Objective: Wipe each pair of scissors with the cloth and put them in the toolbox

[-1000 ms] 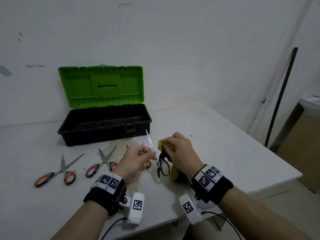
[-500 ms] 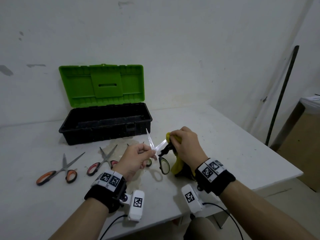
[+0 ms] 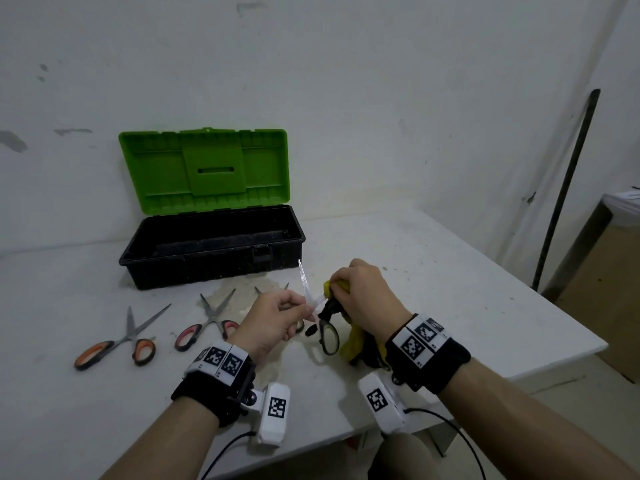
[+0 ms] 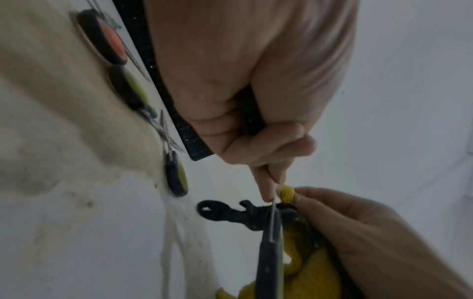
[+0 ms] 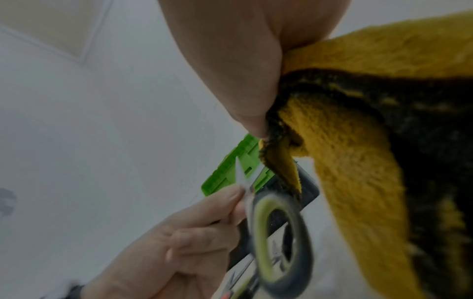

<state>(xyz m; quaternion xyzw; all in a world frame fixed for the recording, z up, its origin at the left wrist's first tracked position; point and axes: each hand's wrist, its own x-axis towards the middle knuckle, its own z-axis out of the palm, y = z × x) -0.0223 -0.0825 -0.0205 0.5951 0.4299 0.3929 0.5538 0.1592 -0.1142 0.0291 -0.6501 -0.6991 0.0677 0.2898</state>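
Observation:
A pair of scissors (image 3: 328,337) with black and green handles is held open above the table. My left hand (image 3: 308,308) pinches one blade (image 3: 304,278), which points up. My right hand (image 3: 334,289) grips the yellow cloth (image 3: 349,344) around the other blade, close to the pivot. In the right wrist view the cloth (image 5: 358,141) hangs from my palm beside a handle loop (image 5: 281,232). The left wrist view shows my left fingertips (image 4: 266,190) on the blade next to the cloth (image 4: 286,194). The black toolbox (image 3: 211,265) stands open behind, its green lid (image 3: 204,171) upright.
Orange-handled scissors (image 3: 114,344) and red-handled scissors (image 3: 207,323) lie open on the table to the left. A third pair (image 3: 258,289) lies partly hidden behind my left hand. The table edge runs near on the right. A dark pole (image 3: 568,188) leans on the wall.
My right hand slid the cloth outward along the blade, baring it, then back toward the pivot. My left hand kept its pinch and barely moved.

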